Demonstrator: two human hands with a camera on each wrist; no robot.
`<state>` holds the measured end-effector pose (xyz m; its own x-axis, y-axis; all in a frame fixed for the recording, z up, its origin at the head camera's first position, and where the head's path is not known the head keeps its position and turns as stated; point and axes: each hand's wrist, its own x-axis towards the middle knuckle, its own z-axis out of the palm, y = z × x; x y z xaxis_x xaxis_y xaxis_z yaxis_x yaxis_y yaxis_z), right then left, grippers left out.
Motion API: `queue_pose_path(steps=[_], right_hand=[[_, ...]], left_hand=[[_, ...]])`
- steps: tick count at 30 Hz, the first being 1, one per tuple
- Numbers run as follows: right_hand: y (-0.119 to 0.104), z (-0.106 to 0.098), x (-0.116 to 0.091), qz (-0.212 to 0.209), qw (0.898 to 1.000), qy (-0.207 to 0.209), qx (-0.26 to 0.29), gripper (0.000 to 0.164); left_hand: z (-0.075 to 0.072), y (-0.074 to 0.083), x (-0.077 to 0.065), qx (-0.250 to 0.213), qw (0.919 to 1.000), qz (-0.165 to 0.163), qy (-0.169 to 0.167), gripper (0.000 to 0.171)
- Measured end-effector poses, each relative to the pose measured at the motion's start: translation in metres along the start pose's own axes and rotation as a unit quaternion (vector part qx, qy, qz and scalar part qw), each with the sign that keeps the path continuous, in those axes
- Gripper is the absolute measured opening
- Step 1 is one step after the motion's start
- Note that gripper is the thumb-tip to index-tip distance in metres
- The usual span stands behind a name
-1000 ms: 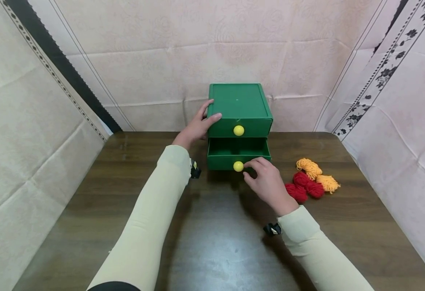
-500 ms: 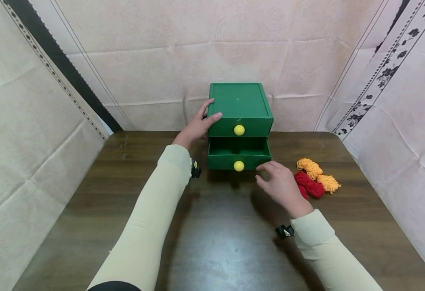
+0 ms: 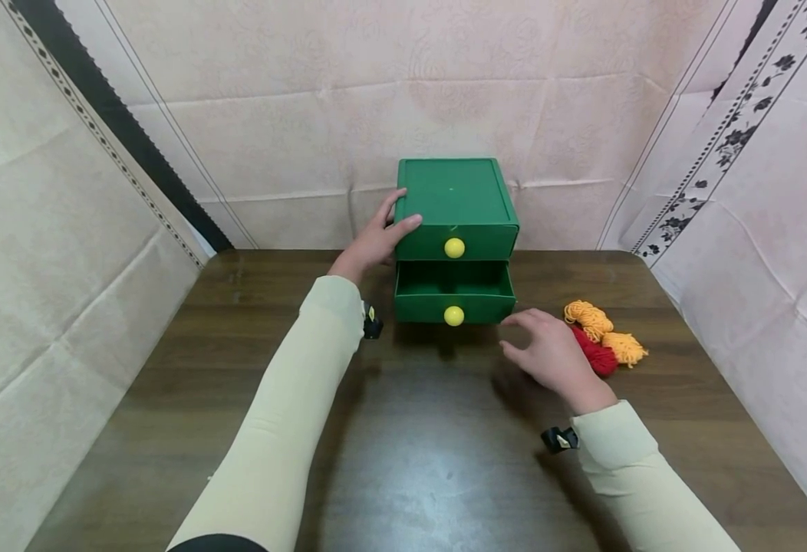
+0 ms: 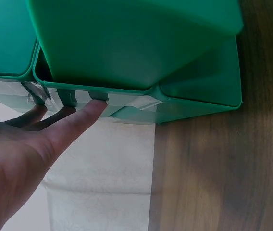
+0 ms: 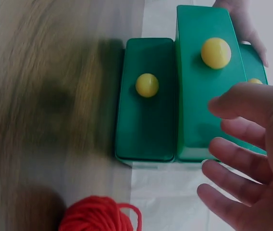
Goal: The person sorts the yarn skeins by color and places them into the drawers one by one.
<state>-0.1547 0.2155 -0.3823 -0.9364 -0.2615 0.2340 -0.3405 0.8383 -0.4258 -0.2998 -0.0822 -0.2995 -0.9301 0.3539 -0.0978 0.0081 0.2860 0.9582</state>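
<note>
A green drawer cabinet (image 3: 453,192) stands at the back of the table, its yellow-knobbed drawer (image 3: 417,308) pulled out below the closed top one. In the right wrist view, a closed bottom drawer (image 5: 146,127) also shows. My left hand (image 3: 378,241) rests against the cabinet's left side, thumb by the top edge; the left wrist view shows its fingertips touching the taped side. My right hand (image 3: 550,351), fingers loosely bent and holding nothing, is in front and right of the pulled-out drawer, apart from its yellow knob (image 3: 454,316). Red yarn (image 3: 598,357) lies just beyond this hand, partly hidden.
Two orange yarn bundles (image 3: 589,319) lie beside the red yarn on the right of the brown wooden table (image 3: 403,460). Pale patterned cloth (image 3: 307,130) hangs behind the table and along both sides.
My right hand has moved away from the drawer's knob, rightward and slightly toward me, covering more of the red yarn. The left hand and the pulled-out drawer have stayed in place.
</note>
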Motion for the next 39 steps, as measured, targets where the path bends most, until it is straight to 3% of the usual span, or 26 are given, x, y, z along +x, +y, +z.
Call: queue_pose_path(steps=[18,39], right_hand=[[0.021,-0.013,-0.006,0.024,0.994,-0.084,-0.058,0.052],[0.04,-0.016,-0.011,0.048,0.985,-0.142,-0.08,0.054]], left_hand=[[0.0,-0.001,0.001,-0.008,1.0,0.001,-0.005,0.074],[0.0,-0.002,0.002,-0.017,0.9999,0.002,-0.004,0.073]])
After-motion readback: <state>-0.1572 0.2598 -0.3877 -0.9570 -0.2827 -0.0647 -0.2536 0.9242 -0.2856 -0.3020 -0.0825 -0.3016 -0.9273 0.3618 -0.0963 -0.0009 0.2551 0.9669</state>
